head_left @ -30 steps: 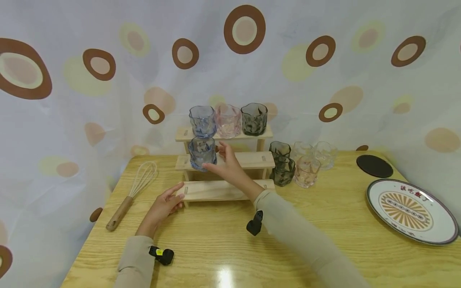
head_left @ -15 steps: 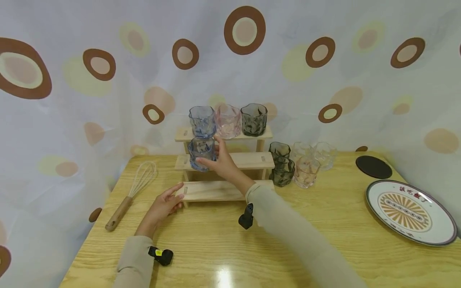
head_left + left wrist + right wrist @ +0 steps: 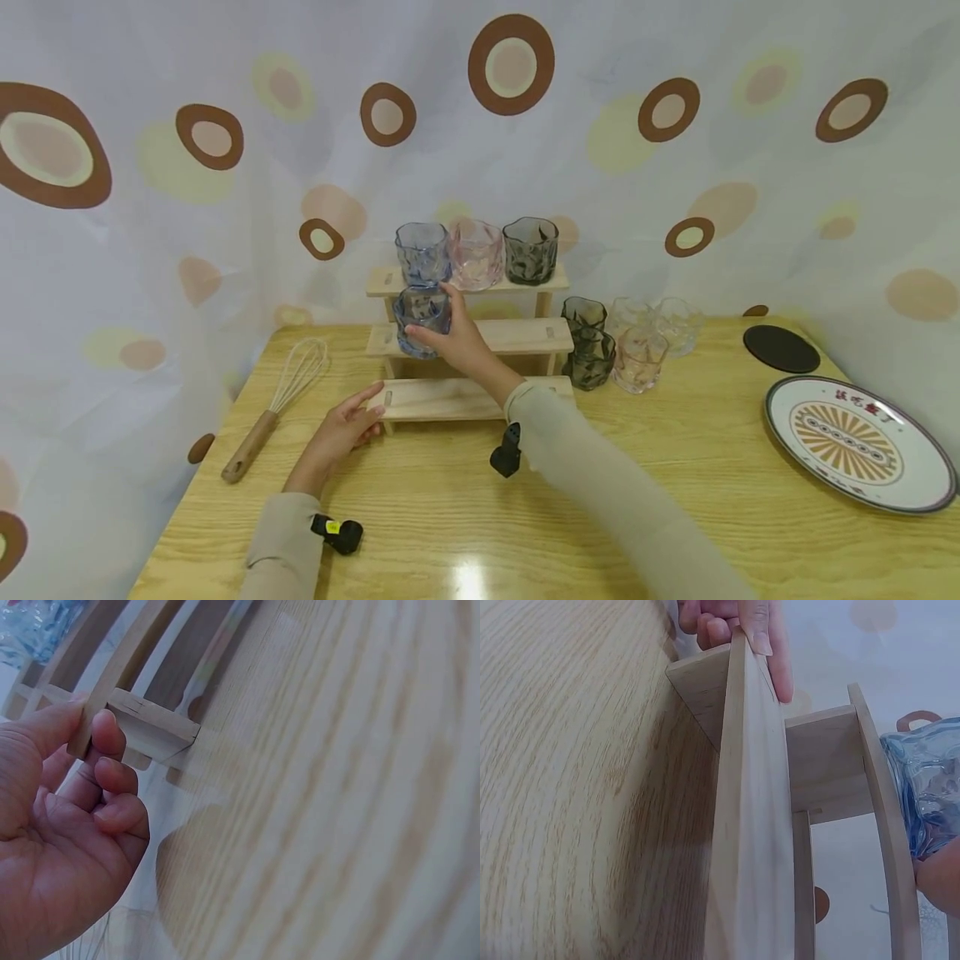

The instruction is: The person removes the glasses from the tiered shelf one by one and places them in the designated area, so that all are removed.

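My right hand grips a blue faceted drinking glass from its right side, thumb in front. The glass stands upright at the left end of the middle step of a three-tier wooden rack. In the right wrist view this blue glass sits against the board, and only a finger of that hand shows. My left hand pinches the left end of the lowest step. Seen from the left wrist, its thumb and fingers hold the board's end between them.
On the top step stand a blue glass, a pink glass and a grey glass. Several grey, pink and clear glasses cluster right of the rack. A whisk lies left; a plate and black disc lie right.
My right hand has shifted slightly left and closed further around the blue glass, its fingers now higher near the rim. The left hand has stayed at the lowest step.
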The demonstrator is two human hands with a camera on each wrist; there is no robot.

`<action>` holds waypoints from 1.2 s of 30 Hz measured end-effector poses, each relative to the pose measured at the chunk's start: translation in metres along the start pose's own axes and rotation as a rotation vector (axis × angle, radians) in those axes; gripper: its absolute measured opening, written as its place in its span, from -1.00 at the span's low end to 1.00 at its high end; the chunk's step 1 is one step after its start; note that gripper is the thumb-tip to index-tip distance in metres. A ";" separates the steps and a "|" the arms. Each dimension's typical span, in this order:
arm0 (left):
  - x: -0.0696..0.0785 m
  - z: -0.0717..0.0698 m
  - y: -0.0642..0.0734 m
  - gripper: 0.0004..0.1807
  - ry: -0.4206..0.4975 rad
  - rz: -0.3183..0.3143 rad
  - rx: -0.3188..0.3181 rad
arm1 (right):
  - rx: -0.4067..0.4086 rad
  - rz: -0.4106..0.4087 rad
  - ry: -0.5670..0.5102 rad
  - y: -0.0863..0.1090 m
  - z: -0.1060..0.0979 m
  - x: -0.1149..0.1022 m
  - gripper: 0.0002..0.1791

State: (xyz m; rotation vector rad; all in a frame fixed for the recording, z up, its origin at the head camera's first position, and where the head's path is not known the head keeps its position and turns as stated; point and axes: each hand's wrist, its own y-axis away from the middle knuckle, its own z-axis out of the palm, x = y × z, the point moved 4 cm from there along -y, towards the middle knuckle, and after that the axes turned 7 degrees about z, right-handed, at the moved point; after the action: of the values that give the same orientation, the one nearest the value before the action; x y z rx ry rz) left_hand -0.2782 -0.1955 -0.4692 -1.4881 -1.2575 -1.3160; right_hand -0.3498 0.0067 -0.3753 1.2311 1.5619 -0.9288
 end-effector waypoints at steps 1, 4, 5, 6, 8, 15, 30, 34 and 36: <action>0.000 0.000 0.000 -0.40 0.002 -0.001 -0.001 | 0.004 0.000 -0.002 0.000 0.000 0.000 0.00; 0.000 -0.001 -0.001 -0.39 0.008 -0.005 -0.006 | 0.012 -0.006 -0.016 -0.001 0.000 0.000 -0.02; 0.000 -0.001 -0.001 -0.39 0.009 -0.009 -0.007 | 0.011 -0.009 -0.021 -0.002 0.000 0.001 -0.02; -0.001 -0.001 -0.001 -0.39 0.009 -0.012 -0.006 | 0.010 -0.012 -0.023 -0.002 0.001 0.001 -0.03; -0.001 -0.002 -0.001 -0.39 0.011 -0.015 -0.005 | 0.006 -0.015 -0.030 -0.002 0.001 0.001 -0.03; -0.002 -0.003 -0.002 -0.40 0.007 -0.009 -0.004 | 0.016 -0.019 -0.040 -0.001 0.001 0.001 -0.04; -0.005 0.000 -0.004 -0.40 -0.007 -0.026 0.018 | 0.062 -0.036 -0.083 0.005 -0.009 0.006 -0.08; -0.004 -0.001 -0.003 -0.40 -0.011 -0.019 0.024 | 0.054 -0.027 -0.088 0.011 -0.017 0.009 -0.07; -0.003 -0.002 -0.002 -0.40 -0.009 -0.018 0.026 | 0.042 -0.026 -0.087 0.014 -0.021 0.010 -0.07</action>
State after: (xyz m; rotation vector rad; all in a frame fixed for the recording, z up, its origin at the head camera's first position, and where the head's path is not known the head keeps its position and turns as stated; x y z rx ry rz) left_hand -0.2804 -0.1974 -0.4722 -1.4695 -1.2921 -1.3003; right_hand -0.3409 0.0322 -0.3791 1.1857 1.5001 -1.0230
